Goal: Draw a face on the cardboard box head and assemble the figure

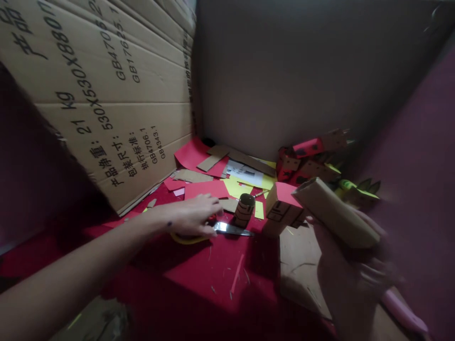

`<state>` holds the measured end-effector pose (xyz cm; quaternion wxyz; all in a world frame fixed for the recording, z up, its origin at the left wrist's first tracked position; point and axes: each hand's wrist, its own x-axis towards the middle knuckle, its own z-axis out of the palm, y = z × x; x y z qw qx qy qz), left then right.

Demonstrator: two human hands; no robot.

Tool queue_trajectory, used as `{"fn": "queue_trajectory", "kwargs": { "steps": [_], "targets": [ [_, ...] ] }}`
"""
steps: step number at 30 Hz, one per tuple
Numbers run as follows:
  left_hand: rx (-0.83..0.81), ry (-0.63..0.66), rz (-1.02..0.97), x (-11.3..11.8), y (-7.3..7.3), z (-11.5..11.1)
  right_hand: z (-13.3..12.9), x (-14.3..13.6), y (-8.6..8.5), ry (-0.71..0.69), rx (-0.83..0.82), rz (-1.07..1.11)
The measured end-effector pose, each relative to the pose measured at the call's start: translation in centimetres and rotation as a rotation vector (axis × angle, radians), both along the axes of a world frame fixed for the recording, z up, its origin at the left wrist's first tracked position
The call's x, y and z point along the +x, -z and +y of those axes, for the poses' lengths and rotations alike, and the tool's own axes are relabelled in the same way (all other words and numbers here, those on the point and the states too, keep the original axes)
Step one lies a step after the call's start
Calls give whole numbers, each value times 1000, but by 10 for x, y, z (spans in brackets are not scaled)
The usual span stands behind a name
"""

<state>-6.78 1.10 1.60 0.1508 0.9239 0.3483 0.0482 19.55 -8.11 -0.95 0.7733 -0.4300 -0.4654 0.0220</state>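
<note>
My left hand (199,214) reaches in low over a pair of scissors (232,229), its thumb and fingers around them near the pivot. The scissors' yellow handle loop shows under my palm, and their blades point right. My right hand (369,265), blurred, is closed around a folded brown cardboard tube (336,213), held raised and tilted. Between the hands stand a short cardboard cylinder (244,210) with black markings and a cardboard box (282,208) with a red top and black lines. A flat-sided cardboard piece (302,270) lies below the tube.
Red paper (206,189), yellow paper (238,187) and cardboard strips (245,158) lie at the back. Several decorated cardboard models (309,158) are piled at the back right. A big printed carton panel (124,104) stands left. A pink object (405,310) lies lower right. Scraps dot the red cloth (199,293).
</note>
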Motion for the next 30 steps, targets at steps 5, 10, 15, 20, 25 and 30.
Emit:
{"fn": "queue_trajectory", "kwargs": {
  "steps": [5, 10, 15, 20, 25, 30],
  "targets": [
    [146, 32, -11, -5, 26, -22, 2, 9, 6, 42, -13, -45],
    [99, 47, -19, -10, 24, -11, 0, 9, 7, 50, -15, -44],
    [370, -51, 43, 5, 29, 34, -1, 7, 5, 41, -11, -53],
    [334, -120, 90, 7, 32, 56, 1, 9, 7, 24, -22, -26],
    [304, -210, 117, 4, 27, 57, 0, 8, 11, -24, -46, -49],
    [270, -270, 135, 15, 20, 52, 0, 8, 12, -61, -40, -71]
  ]
}}
